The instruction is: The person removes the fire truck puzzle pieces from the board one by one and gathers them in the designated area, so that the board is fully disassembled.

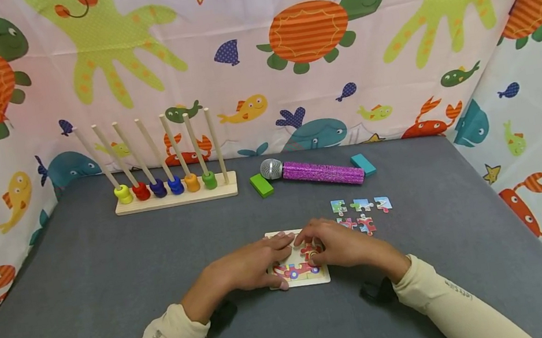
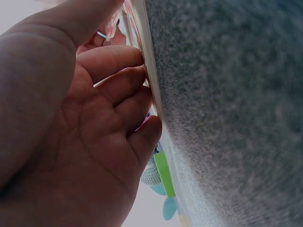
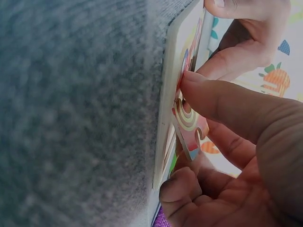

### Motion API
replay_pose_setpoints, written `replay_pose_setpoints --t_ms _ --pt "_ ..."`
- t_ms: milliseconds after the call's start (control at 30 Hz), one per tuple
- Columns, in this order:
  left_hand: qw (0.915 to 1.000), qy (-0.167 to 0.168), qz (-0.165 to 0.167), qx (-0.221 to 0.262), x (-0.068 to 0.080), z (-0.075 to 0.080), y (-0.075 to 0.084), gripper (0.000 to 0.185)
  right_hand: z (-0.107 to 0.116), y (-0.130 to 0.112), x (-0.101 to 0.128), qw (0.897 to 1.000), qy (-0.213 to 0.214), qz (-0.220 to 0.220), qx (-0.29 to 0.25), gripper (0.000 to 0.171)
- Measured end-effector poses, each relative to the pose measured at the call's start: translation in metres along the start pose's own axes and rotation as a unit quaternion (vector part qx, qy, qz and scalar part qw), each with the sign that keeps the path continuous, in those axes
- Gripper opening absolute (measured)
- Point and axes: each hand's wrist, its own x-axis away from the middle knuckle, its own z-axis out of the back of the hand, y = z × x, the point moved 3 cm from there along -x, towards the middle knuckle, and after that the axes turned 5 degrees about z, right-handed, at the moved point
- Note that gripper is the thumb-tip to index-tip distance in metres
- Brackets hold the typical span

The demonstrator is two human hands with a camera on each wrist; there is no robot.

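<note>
A small wooden puzzle board (image 1: 318, 276) lies on the grey table, partly filled with colourful pieces. My left hand (image 1: 270, 260) holds the board's left side, thumb at the near corner and fingers over the far edge; in the left wrist view its fingertips (image 2: 142, 78) press against the board's rim (image 2: 147, 56). My right hand (image 1: 317, 247) pinches a puzzle piece (image 3: 190, 120) with a rainbow pattern between thumb and fingers, right at the board's face (image 3: 168, 109). Much of the board is hidden under both hands.
Several loose puzzle pieces (image 1: 361, 211) lie just right of the board. Behind them are a purple glitter microphone (image 1: 319, 172), a green block (image 1: 261, 185) and a teal block (image 1: 363, 164). A wooden peg rack (image 1: 175, 198) with coloured beads stands at the back left. Printed fabric walls surround the table.
</note>
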Motion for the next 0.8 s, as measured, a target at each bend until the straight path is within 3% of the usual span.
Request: replay_pose_setpoints --t_ms 333,600,800 --pt "1.0000 -0.007 0.005 0.001 -0.001 0.002 0.001 0.070 0.004 0.004 0.003 1.000 0.002 0.014 -0.003 0.021" --pt "0.9993 -0.024 0.028 -0.005 -0.002 0.001 0.001 0.073 0.016 0.008 0.010 0.997 0.068 0.026 -0.028 0.025" --pt "0.9992 -0.025 0.032 -0.002 -0.001 0.000 0.001 0.074 0.023 0.010 0.013 0.997 0.063 0.024 -0.033 0.025"
